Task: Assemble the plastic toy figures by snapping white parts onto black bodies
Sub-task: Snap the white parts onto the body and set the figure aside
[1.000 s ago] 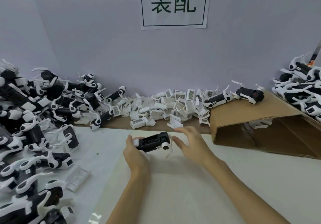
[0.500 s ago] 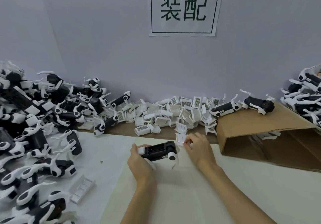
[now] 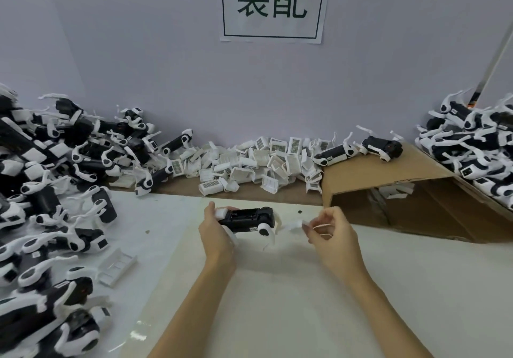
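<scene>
Black plastic fills my left hand (image 3: 215,232): its fingers are wrapped round a black body (image 3: 244,220) held lengthwise just above the pale surface (image 3: 305,302), with a white cap at the end by my thumb and a white wheel-like joint and thin white legs at the other end. My right hand (image 3: 330,232) sits just beside that end, fingertips pinching a small white part (image 3: 294,224) which is close to the body but, as far as I can tell, not touching it. To my left a tall heap of figures (image 3: 55,169) spills onto the surface, with one loose white tray piece (image 3: 118,266) lying at its edge. Along the wall behind my hands runs a pile of white parts (image 3: 258,163), several showing barcode labels. On my right an open cardboard box (image 3: 402,191) lies on its side, its flap carrying two figures (image 3: 358,151), and a further stack of figures (image 3: 477,146) rises beyond it. A paper sign (image 3: 273,5) with two green characters hangs on the wall above. Nothing lies between my two hands; a few dark specks dot the surface near them.
</scene>
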`<state>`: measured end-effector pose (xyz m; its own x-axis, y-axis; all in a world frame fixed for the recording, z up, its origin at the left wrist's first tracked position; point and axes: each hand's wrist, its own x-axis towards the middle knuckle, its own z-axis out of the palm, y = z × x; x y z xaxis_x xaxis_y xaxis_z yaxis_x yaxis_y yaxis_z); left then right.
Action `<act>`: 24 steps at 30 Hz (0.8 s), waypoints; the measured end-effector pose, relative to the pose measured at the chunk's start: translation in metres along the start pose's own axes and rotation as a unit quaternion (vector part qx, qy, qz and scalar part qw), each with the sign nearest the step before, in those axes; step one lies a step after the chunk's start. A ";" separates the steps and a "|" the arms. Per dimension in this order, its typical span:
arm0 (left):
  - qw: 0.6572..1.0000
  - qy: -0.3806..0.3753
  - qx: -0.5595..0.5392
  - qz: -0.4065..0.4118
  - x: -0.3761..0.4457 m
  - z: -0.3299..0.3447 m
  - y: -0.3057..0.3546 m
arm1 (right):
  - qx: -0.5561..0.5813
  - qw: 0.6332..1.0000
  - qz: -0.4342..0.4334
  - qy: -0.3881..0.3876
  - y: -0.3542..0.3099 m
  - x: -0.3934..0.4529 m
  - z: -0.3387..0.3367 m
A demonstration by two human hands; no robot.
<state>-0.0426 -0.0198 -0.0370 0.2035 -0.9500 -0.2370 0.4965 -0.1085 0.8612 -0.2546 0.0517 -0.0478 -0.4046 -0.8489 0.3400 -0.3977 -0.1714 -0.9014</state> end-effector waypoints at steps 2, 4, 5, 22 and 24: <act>1.000 -0.008 0.016 0.008 -0.003 0.001 -0.003 | 0.028 1.000 0.006 0.001 -0.003 0.002 -0.002; 0.999 -0.017 0.029 0.004 -0.006 0.002 -0.005 | 0.032 0.999 -0.002 -0.002 -0.004 0.002 -0.004; 0.999 -0.023 0.037 0.003 -0.007 0.003 -0.006 | 0.038 0.999 0.000 0.003 -0.005 0.002 -0.004; 0.971 -0.141 0.161 0.104 -0.027 0.016 -0.015 | 0.056 0.997 0.061 -0.010 -0.004 -0.008 0.000; 0.965 -0.146 0.182 0.115 -0.030 0.017 -0.015 | 0.031 0.998 0.063 0.009 -0.005 -0.008 -0.001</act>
<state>-0.0706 0.0049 -0.0352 -0.0002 -0.9974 0.0714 0.1259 0.0708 0.9895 -0.2500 0.0593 -0.0457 -0.4620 -0.8571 0.2279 -0.2911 -0.0961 -0.9518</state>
